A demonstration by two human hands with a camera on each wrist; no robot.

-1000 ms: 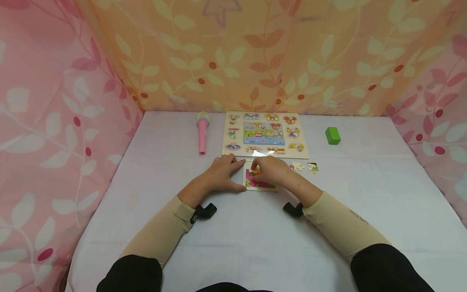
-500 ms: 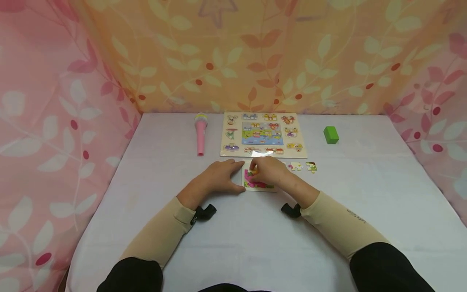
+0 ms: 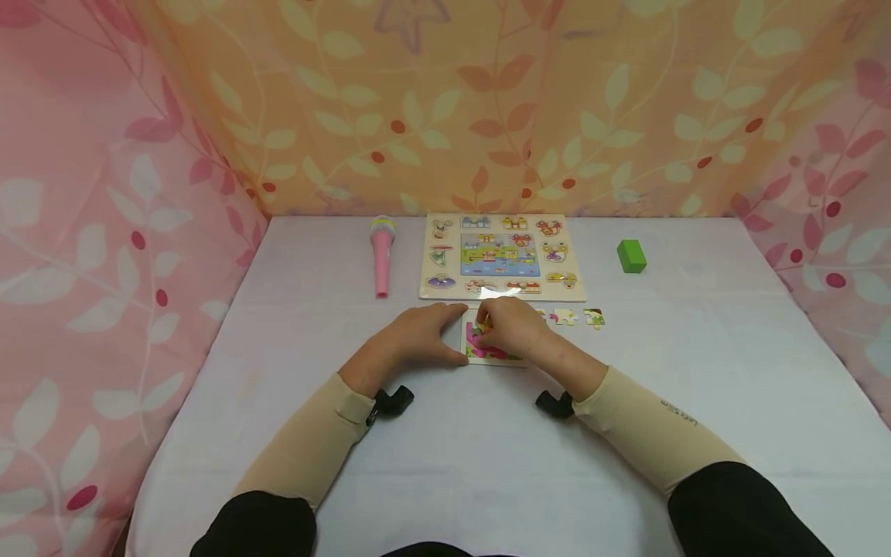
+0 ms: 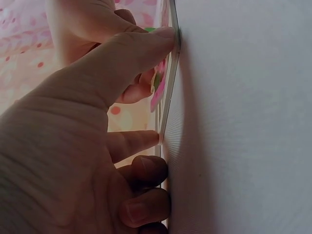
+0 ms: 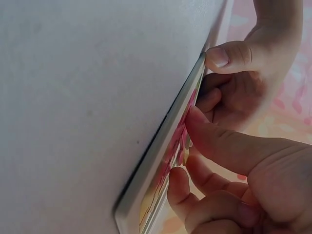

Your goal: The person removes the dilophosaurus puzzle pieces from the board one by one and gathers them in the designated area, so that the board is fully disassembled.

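Observation:
A small jigsaw board (image 3: 473,359) with a pink and green picture lies on the white table between both hands. My left hand (image 3: 421,334) holds its left side, the thumb on the near corner and the index finger at the far one. Over the picture, my right hand (image 3: 515,326) pinches a jigsaw piece (image 4: 155,82) between thumb and fingers. In the left wrist view that piece stands tilted against the board's face. The right wrist view shows the right thumb pressing at the pink part of the picture. My right hand hides much of the board in the head view.
Loose jigsaw pieces (image 3: 565,318) lie to the right of the board. Behind it is a larger wooden picture puzzle (image 3: 501,267). A pink toy microphone (image 3: 382,263) lies at the back left, a green block (image 3: 632,256) at the back right. Patterned curtains (image 3: 348,116) surround the table.
The head view has shifted slightly. Both hands stay at the board in nearly the same pose, with the right fingers still on the piece.

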